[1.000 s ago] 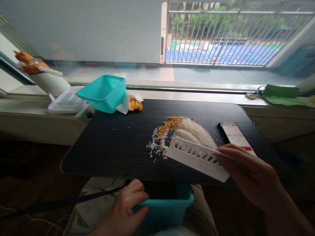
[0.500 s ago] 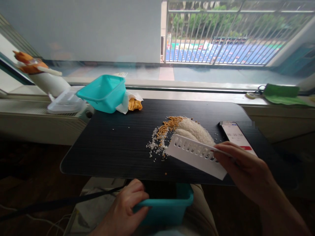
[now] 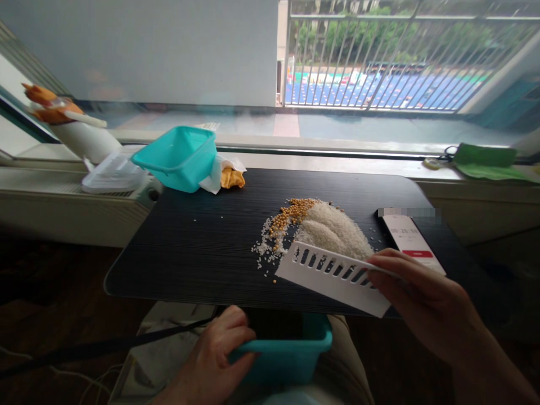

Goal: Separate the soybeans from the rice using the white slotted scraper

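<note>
My right hand pinches the right end of a white slotted plastic strip, held tilted over the near part of the table. Just beyond the strip lies a heap of white rice, partly hidden by it. Yellow beans, perhaps soybeans, gather along the heap's left and far side, with loose rice grains around them. One bean lies apart near the strip's left end. Below the table edge my left hand is closed on the rim of a teal plastic bin, whose inside is dark.
A phone with a timer lies right of the rice on the black table. At the back left stand another teal bin, an orange crumpled item and a clear lid. A green cloth rests on the sill.
My right hand has drawn the slotted strip slightly toward me, and its slots now face more openly. The single loose bean lies a little farther left and away from me. My left hand stays put.
</note>
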A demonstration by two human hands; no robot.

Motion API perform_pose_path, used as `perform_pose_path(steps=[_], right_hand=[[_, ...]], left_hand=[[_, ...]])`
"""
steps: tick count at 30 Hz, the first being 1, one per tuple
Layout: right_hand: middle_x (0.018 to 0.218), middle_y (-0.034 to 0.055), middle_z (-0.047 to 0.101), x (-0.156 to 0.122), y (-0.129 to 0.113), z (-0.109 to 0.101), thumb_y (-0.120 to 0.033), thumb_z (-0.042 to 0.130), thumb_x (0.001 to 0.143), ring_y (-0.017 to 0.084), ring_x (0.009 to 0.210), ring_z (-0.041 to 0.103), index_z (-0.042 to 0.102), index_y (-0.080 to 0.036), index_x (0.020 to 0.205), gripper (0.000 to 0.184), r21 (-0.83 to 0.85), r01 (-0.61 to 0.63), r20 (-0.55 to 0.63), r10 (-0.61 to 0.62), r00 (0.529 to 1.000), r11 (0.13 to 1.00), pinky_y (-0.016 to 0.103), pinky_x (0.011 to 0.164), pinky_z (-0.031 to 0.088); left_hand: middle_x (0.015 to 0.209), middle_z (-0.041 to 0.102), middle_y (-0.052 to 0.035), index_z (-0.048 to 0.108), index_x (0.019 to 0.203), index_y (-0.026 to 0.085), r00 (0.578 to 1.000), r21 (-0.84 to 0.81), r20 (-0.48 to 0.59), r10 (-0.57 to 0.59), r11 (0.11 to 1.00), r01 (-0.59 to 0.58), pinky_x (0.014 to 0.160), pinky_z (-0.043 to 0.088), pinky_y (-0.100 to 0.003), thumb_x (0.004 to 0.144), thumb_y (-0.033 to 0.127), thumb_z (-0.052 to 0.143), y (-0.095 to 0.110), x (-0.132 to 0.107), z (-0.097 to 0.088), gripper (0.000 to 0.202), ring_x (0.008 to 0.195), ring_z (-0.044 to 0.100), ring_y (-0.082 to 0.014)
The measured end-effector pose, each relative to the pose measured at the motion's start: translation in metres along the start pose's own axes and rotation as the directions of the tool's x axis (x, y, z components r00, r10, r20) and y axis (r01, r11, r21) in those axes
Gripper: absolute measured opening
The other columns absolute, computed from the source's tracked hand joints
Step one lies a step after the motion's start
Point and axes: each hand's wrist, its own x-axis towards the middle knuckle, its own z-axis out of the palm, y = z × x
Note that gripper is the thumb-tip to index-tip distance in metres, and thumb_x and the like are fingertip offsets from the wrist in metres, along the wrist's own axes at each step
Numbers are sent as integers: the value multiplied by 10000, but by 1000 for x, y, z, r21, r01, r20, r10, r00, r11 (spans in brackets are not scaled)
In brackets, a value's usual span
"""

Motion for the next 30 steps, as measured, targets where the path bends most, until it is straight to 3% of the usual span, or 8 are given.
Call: perform_pose_path(steps=[9, 15, 19, 26, 30], right_hand=[[949, 46, 732, -2, -12, 5, -205, 613, 935, 153, 747, 701, 744, -265, 974, 149, 13, -26, 157, 24, 987, 1000, 170, 569, 543], [789, 15, 692, -12, -21, 39, -192, 625, 921, 122, 604, 647, 748, -236, 930, 131, 146, -87, -50, 95, 994, 985, 165, 493, 514], [778, 17, 707, -18, -12, 56, -232, 660, 898, 138, 589, 651, 753, -219, 889, 95, 145, -179, -220, 208, 953, 973, 200, 489, 525], [685, 12, 691, -16, 15, 23, -324, 707, 860, 141, 485, 582, 766, -223, 891, 122, -41, -311, -449, 261, 855, 949, 243, 410, 459], [797, 30, 725, -10, 19, 12, -337, 687, 884, 164, 604, 648, 757, -238, 936, 131, -102, -288, -467, 210, 859, 952, 257, 489, 504]], left_hand=[[784, 622, -40, 678, 733, 174, 999, -5, -34, 40, 999, -41, 671, 489, -276, 782, 45, 524, -1, 1, 1, 207, 782, 613, -194], [804, 627, -45, 705, 751, 170, 1000, 4, -19, 23, 1000, -23, 674, 498, -266, 793, 53, 552, -2, 0, 1, 198, 774, 630, -187], [763, 610, -39, 685, 728, 168, 999, 17, -8, 38, 999, -38, 661, 488, -262, 839, 73, 542, 0, 1, 0, 205, 759, 621, -185], [774, 629, -41, 688, 759, 182, 996, 10, -39, 85, 996, -85, 667, 502, -262, 832, 50, 542, -1, 1, 1, 211, 762, 625, -188], [769, 630, -44, 685, 742, 181, 996, 3, -35, 84, 996, -84, 653, 509, -258, 839, 60, 548, 1, 3, 0, 207, 754, 633, -190]])
